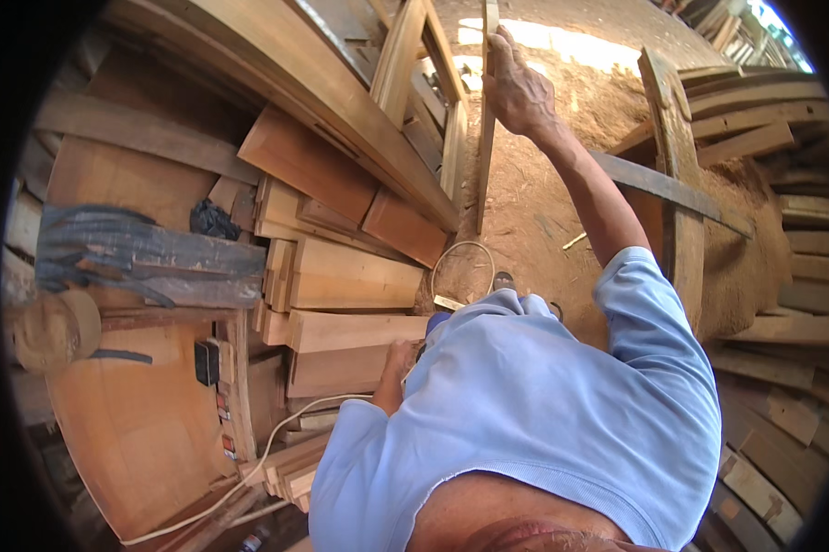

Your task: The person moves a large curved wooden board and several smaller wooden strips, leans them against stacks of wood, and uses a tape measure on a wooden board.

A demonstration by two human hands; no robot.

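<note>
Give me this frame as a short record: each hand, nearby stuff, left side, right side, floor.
right hand: raised forward, touching a narrow board; fingers partly hidden
left hand: low at the person's side, by stacked boards; fingers hidden, grip unclear
nearby: pale loop by the feet
left side: large wooden frame above the stacked boards; pale cord lower down
right side: pile of planks
floor: brown, with loose shavings or sawdust; sunlit patch ahead
clothing: light blue shirt
</note>
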